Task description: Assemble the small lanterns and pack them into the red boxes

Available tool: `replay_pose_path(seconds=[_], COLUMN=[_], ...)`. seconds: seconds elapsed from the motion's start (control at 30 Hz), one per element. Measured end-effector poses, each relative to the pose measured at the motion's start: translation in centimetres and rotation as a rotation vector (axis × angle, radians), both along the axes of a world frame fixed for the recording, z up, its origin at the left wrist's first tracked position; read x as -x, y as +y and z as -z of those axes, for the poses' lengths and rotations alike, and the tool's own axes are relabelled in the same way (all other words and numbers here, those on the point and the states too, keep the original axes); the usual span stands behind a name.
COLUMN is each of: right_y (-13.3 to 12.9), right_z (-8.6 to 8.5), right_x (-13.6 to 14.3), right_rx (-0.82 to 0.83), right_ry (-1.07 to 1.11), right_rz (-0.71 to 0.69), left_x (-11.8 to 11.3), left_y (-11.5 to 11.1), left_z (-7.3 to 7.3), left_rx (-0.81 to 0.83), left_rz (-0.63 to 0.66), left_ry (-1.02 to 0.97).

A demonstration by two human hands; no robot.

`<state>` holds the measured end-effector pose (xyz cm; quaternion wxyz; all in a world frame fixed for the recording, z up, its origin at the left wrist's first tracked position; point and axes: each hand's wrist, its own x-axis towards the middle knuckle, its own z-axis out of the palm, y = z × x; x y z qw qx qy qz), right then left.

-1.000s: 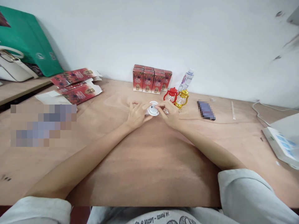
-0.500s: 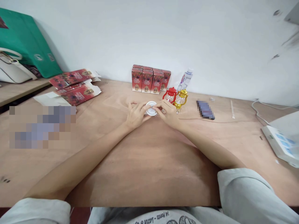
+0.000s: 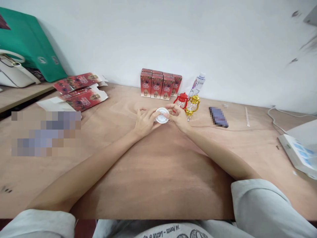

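Between my hands is a white lantern (image 3: 162, 119), with its round base turned toward me. Its body is mostly hidden, and a bit of thin wire shows at its right side. My left hand (image 3: 146, 121) grips it from the left, the thumb and fingers around the rim. From the right, my right hand (image 3: 180, 118) holds it too, thumb on the base and fingers curled behind the edge. Just beyond my right hand stand a red lantern (image 3: 183, 96) and a gold lantern (image 3: 195, 98) with clear globes.
Several red printed boxes (image 3: 156, 84) stand against the wall beside a clear bottle (image 3: 197, 85). Flattened red boxes (image 3: 89, 100) lie to the left, near a white handbag (image 3: 15, 74) and a green bag (image 3: 37, 49). A phone (image 3: 218, 116) and power strip (image 3: 297, 153) are at right.
My right fingers have spread and shifted from the middle of the white base toward its right edge. My left hand keeps its hold.
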<state>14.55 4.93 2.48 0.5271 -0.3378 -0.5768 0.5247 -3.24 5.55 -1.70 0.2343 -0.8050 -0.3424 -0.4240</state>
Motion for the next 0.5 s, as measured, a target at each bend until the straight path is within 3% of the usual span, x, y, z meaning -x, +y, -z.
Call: replay_pose_path(seconds=[0.13, 0.4, 0.5], right_y=[-0.38, -0.63, -0.57], right_z=[0.04, 0.55, 0.74], right_x=[0.39, 0.69, 0.67], right_rx=[0.082, 0.091, 0.073], right_ry=[0.080, 0.129, 0.124], right_rz=[-0.024, -0.015, -0.004], left_x=[0.00, -0.19, -0.17], left_y=[-0.11, -0.08, -0.06], left_z=[-0.01, 0.09, 0.19], left_rx=[0.036, -0.078, -0.040], left_rz=[0.000, -0.011, -0.023], left_ry=[0.008, 0.010, 0.015])
